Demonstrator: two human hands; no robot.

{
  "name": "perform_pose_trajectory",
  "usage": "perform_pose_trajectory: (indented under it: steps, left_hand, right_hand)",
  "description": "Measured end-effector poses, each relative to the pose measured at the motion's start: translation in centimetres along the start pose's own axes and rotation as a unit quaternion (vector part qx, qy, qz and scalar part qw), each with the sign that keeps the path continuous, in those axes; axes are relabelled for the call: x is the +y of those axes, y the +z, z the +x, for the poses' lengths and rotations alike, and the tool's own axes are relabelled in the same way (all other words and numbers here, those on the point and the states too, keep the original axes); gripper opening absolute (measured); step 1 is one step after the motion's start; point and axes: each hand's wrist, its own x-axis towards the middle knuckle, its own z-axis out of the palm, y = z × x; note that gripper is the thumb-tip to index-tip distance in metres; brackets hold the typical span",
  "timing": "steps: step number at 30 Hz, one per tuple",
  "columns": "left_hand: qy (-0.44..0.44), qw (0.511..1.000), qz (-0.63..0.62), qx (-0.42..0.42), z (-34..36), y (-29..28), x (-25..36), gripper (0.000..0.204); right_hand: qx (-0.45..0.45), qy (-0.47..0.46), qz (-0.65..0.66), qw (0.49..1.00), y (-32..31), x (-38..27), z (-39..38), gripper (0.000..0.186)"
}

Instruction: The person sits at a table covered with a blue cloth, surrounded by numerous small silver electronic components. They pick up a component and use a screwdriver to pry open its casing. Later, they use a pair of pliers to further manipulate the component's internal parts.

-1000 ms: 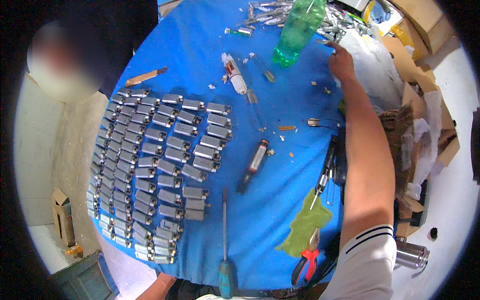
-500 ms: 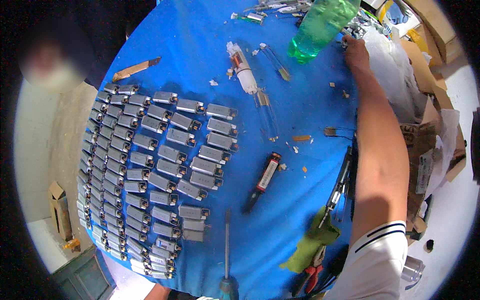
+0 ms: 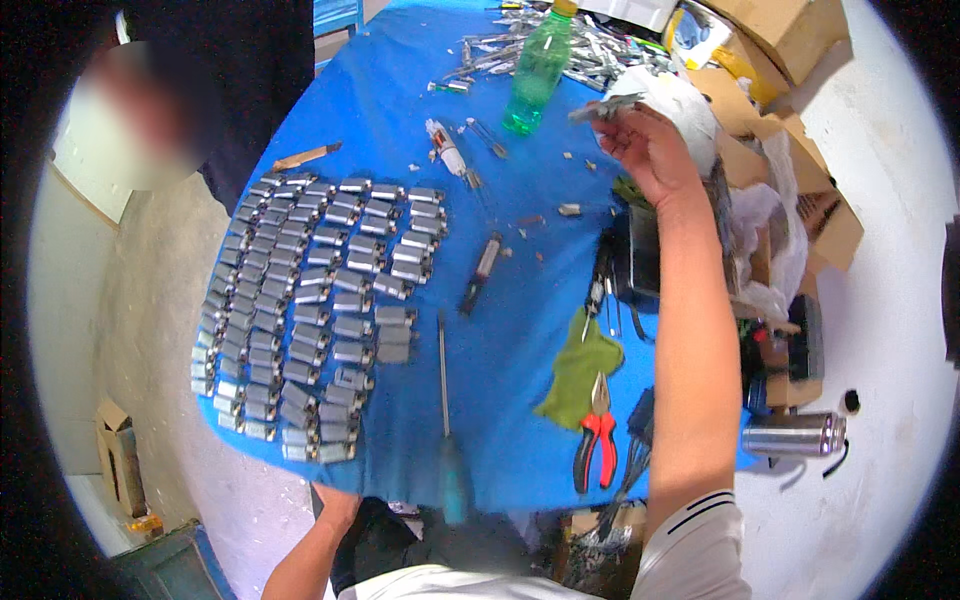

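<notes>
left hand [image 3: 337, 497] – fingers hidden by the table [image 3: 500, 410]; grey thing [image 3: 612, 104] in the right hand [image 3: 648, 150] – too blurred to name from here.

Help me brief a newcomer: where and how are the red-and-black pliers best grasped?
Probably around both handles of the pliers, coming from the near edge of the blue table: the handles spread toward that edge, while the jaws point away.

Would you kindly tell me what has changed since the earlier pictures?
The right hand has drawn back from the pile of small parts, toward the near side, and now visibly holds grey pieces. The green bottle, rows of grey cases, screwdriver and pliers stay where they were on the table.
</notes>
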Motion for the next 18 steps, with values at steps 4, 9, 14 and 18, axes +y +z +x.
perform_pose_trajectory:
  steps: [4,9,14,18]
  left_hand:
    - [0.091,0.992,0.080,0.036,1.0,-2.1,1.8,0.022]
    - [-0.003,0.993,0.079,0.092,-0.7,-4.4,3.9,0.029]
    - [-0.167,0.955,-0.238,-0.052,-3.9,-4.6,3.1,0.034]
    - [-0.294,0.721,-0.545,-0.312,-11.0,-4.9,8.5,0.036]
  right_hand:
    - [-0.071,0.015,0.068,0.995,7.1,-0.9,-10.4,0.031]
    - [-0.091,0.024,0.104,0.990,15.4,0.9,-24.1,0.039]
    - [-0.055,0.081,0.115,0.989,20.4,3.9,-34.7,0.040]
    - [-0.043,0.122,0.125,0.984,21.9,5.9,-41.6,0.038]
